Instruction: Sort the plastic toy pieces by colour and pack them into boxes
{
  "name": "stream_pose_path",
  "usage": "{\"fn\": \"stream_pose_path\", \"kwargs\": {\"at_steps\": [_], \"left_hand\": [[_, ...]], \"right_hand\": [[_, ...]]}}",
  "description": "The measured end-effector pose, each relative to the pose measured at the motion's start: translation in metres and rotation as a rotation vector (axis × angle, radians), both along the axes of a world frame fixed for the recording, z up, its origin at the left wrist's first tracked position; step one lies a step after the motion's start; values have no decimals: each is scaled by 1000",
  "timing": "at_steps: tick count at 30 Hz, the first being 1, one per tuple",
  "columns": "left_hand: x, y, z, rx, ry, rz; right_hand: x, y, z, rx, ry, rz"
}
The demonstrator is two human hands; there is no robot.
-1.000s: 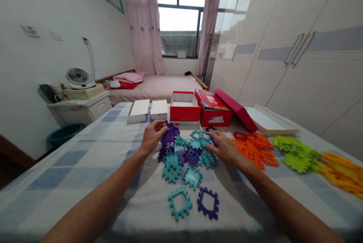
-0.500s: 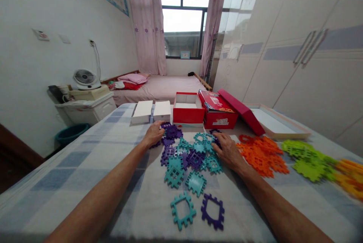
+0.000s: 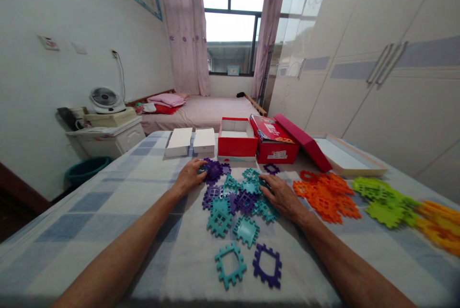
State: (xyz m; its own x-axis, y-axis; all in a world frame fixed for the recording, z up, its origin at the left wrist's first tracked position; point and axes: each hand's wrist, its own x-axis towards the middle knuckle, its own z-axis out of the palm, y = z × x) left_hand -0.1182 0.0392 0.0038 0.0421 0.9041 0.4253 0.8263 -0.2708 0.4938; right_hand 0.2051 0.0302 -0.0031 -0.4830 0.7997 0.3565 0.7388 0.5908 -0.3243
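Note:
Loose purple and teal toothed plastic building tiles lie in a heap mid-table. My left hand (image 3: 189, 175) rests at the heap's left edge, thumb and fingers apart around a teal bit, against purple tiles (image 3: 213, 171). On the right side, my right hand (image 3: 283, 195) lies with spread, bent fingers on teal tiles (image 3: 250, 175); its fingertips partly cover them. Nearer to me are a teal square tile (image 3: 246, 231), a teal open frame (image 3: 230, 265) and a purple open frame (image 3: 267, 266). A small purple frame (image 3: 271, 169) sits beyond my right hand.
To the right are piles of orange tiles (image 3: 327, 195), green tiles (image 3: 390, 202) and yellow tiles (image 3: 440, 226). Along the back stand white boxes (image 3: 204, 140), an open red box (image 3: 237, 147), another red box (image 3: 278, 152) with a leaning lid (image 3: 304, 142), and a shallow tray (image 3: 362, 172).
My right hand has shifted left and inward onto the teal tiles, uncovering the small purple frame behind it. My left hand has moved slightly left and nearer, over the heap's left edge.

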Motion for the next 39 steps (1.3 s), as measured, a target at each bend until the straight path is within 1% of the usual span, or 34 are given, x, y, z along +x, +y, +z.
{"fn": "stream_pose_path", "kwargs": {"at_steps": [1, 3, 6, 9, 11, 12, 15, 18, 20, 22, 24, 25, 27, 30, 31, 33, 34, 36, 39], "left_hand": [[0, -2, 2, 14, -13, 25], [0, -6, 6, 36, -77, 98], [2, -9, 14, 23, -257, 203], [5, -9, 16, -6, -505, 263], [8, -8, 12, 14, -625, 289], [8, -8, 9, 38, -646, 299], [9, -9, -5, 117, -586, 299], [9, -12, -17, 162, -512, 268], [10, -13, -19, 197, -468, 237], [11, -14, -19, 235, -419, 207], [14, -14, -17, 251, -386, 187], [15, -14, -16, 255, -375, 178], [16, -14, -16, 258, -363, 166], [16, -14, -16, 259, -347, 159], [15, -15, -17, 258, -340, 160], [12, -15, -18, 256, -327, 164], [11, -15, -18, 256, -323, 170], [9, -15, -19, 253, -318, 177], [9, -13, -20, 243, -316, 180]], "right_hand": [[-1, -1, 2, 0, 12, 16], [0, 2, 7, 25, 34, -25], [8, 15, 15, 67, -20, -224], [17, 34, 22, -2, -170, -359], [18, 45, 24, -70, -255, -408], [17, 50, 24, -99, -291, -432], [9, 58, 22, -144, -359, -470], [5, 61, 20, -140, -357, -492], [6, 60, 22, -130, -323, -522], [6, 56, 29, -91, -264, -540], [0, 51, 38, -51, -193, -517], [-6, 49, 43, -50, -163, -482], [-25, 44, 51, -89, -105, -358], [-62, 41, 57, -166, 45, -130], [-71, 41, 58, -174, 99, -78], [-81, 41, 59, -154, 150, -35], [-79, 40, 59, -136, 136, -39], [-63, 38, 60, -115, 28, -67], [-20, 33, 60, -182, -219, -121]]}}
